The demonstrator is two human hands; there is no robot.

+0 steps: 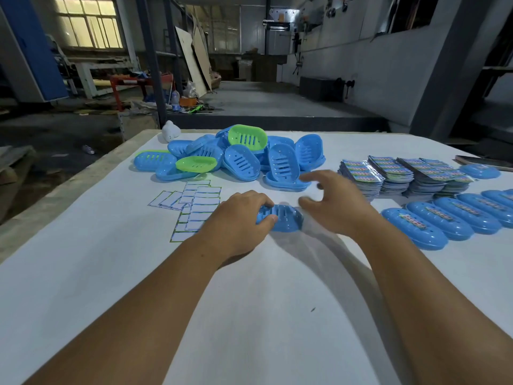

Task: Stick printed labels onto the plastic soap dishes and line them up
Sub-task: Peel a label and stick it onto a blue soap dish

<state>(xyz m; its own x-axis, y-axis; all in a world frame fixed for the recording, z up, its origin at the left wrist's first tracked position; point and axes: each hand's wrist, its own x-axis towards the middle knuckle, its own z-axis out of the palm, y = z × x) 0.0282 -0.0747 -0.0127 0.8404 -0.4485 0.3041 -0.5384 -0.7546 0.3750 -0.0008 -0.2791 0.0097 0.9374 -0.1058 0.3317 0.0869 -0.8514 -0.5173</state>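
Observation:
My left hand (240, 220) grips a blue soap dish (286, 218) at its left end, on the white table in the middle of the view. Just right of the dish, my right hand (330, 200) hovers with fingers spread and relaxed, holding nothing. It is blurred. A heap of blue and green soap dishes (236, 155) lies behind the hands. Stacks of colourful printed labels (399, 173) sit at the right. A row of labelled blue dishes (449, 218) runs along the right side, each with a label on top.
Several white backing slips (191, 207) are scattered left of my left hand. A white object (170, 131) stands at the table's far left corner. A dark flat item (483, 162) lies at the far right edge. The white table (249, 315) reaches toward me.

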